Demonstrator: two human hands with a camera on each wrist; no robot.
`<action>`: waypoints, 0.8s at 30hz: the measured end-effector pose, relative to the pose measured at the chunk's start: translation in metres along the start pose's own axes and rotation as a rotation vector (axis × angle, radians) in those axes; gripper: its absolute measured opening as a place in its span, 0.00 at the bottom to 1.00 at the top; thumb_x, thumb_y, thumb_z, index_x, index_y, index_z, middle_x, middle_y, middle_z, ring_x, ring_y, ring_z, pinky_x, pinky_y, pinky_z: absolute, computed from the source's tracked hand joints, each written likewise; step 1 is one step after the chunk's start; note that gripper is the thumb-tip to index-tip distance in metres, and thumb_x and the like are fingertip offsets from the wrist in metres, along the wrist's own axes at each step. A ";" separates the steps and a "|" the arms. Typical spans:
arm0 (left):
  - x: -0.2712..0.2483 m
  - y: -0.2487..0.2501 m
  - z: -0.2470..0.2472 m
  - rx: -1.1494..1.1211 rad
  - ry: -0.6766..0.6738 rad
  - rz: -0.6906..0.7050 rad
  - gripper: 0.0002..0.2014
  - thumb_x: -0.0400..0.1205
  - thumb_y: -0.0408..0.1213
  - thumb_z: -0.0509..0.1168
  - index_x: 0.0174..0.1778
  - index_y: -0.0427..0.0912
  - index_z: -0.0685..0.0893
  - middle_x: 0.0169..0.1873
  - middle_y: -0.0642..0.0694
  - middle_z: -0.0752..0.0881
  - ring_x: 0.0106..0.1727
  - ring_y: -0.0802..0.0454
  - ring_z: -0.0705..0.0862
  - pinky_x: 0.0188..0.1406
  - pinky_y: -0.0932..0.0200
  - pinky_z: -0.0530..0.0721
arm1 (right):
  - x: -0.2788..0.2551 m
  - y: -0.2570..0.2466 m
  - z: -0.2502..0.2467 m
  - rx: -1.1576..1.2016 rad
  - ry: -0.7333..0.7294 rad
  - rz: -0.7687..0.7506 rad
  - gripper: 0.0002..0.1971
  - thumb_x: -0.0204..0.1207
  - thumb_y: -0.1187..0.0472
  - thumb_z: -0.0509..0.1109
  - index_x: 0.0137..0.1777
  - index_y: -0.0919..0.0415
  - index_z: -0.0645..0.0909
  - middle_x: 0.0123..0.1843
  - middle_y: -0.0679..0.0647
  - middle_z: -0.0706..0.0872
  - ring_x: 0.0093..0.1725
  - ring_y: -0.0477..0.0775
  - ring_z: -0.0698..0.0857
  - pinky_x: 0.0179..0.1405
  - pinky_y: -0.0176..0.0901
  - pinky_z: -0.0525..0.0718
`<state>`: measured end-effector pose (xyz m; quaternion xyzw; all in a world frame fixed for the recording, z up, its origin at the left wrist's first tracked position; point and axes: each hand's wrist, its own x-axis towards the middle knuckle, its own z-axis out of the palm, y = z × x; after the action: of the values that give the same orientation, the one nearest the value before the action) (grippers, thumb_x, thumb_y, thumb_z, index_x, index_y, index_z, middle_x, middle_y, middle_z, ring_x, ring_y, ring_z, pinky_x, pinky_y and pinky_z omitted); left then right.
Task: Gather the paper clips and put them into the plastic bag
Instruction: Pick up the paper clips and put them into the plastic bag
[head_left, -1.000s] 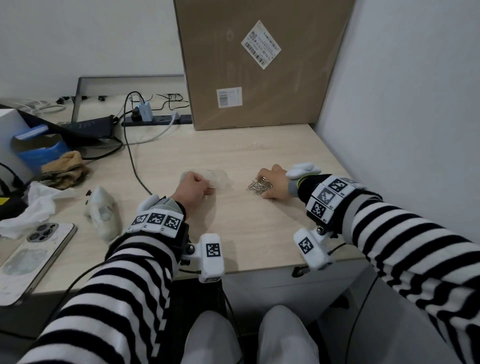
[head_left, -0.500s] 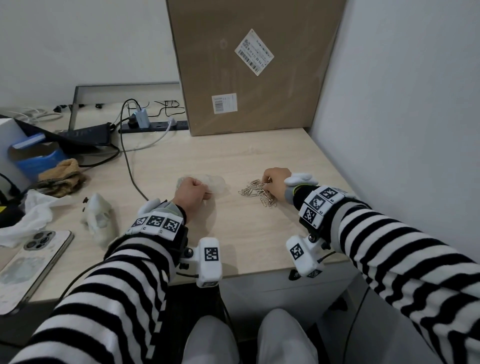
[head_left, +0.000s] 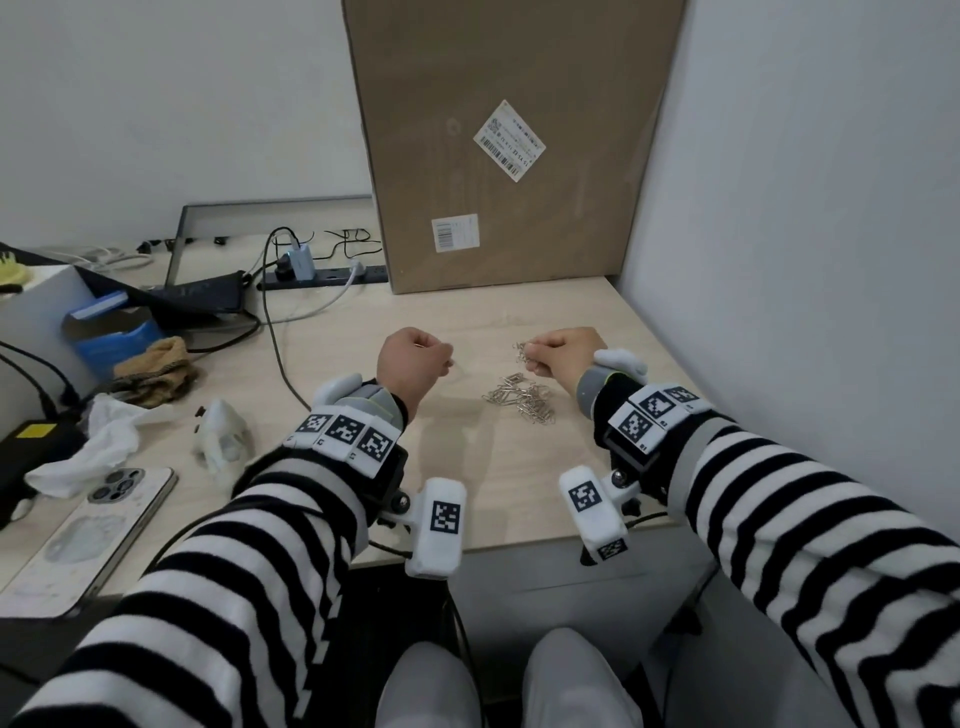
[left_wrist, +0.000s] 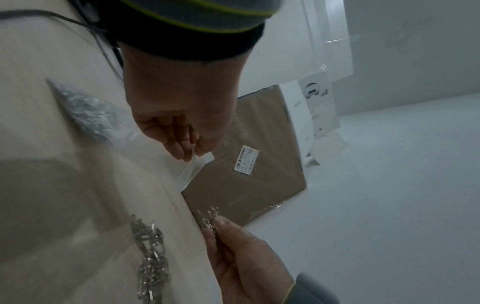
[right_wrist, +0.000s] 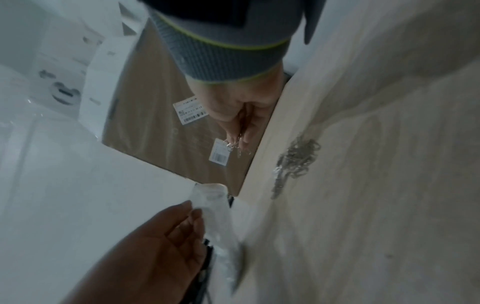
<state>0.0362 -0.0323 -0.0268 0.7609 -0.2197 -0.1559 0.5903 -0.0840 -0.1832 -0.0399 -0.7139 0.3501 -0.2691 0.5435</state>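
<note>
Both hands are raised off the desk (head_left: 519, 483) as I watch. I see the left hand (head_left: 410, 364) curled, fingertips pinching the rim of the clear plastic bag (left_wrist: 192, 170), which hangs limp below them. To its right, near but apart, the right hand (head_left: 563, 353) pinches a small bunch of paper clips (head_left: 521, 349) between thumb and fingers. Directly beneath that hand, the remaining pile of clips (head_left: 519, 397) lies on the desk, toward the right edge and nearer the front edge than the cardboard box (head_left: 498, 145) standing at the back edge.
</note>
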 end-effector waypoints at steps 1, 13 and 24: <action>0.000 0.005 0.001 -0.001 -0.015 -0.004 0.09 0.78 0.31 0.65 0.33 0.42 0.75 0.30 0.46 0.84 0.30 0.54 0.82 0.27 0.64 0.73 | 0.000 -0.006 0.000 0.072 -0.006 -0.008 0.08 0.75 0.68 0.73 0.50 0.72 0.86 0.31 0.54 0.86 0.25 0.41 0.86 0.34 0.29 0.87; -0.021 0.036 0.009 -0.060 -0.118 -0.016 0.11 0.79 0.28 0.63 0.30 0.40 0.76 0.30 0.42 0.84 0.28 0.54 0.80 0.19 0.70 0.73 | -0.033 -0.064 0.006 -0.033 -0.172 0.024 0.03 0.72 0.72 0.74 0.43 0.73 0.85 0.30 0.58 0.85 0.22 0.43 0.85 0.30 0.31 0.88; -0.032 0.038 0.015 -0.064 -0.148 -0.020 0.14 0.79 0.25 0.60 0.27 0.39 0.75 0.29 0.40 0.82 0.27 0.52 0.79 0.24 0.65 0.71 | -0.042 -0.086 0.018 -0.258 -0.248 0.038 0.13 0.84 0.66 0.58 0.60 0.69 0.82 0.38 0.57 0.82 0.35 0.52 0.81 0.39 0.42 0.82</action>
<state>-0.0048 -0.0359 0.0057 0.7302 -0.2501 -0.2246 0.5949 -0.0777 -0.1255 0.0376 -0.7985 0.3256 -0.1214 0.4915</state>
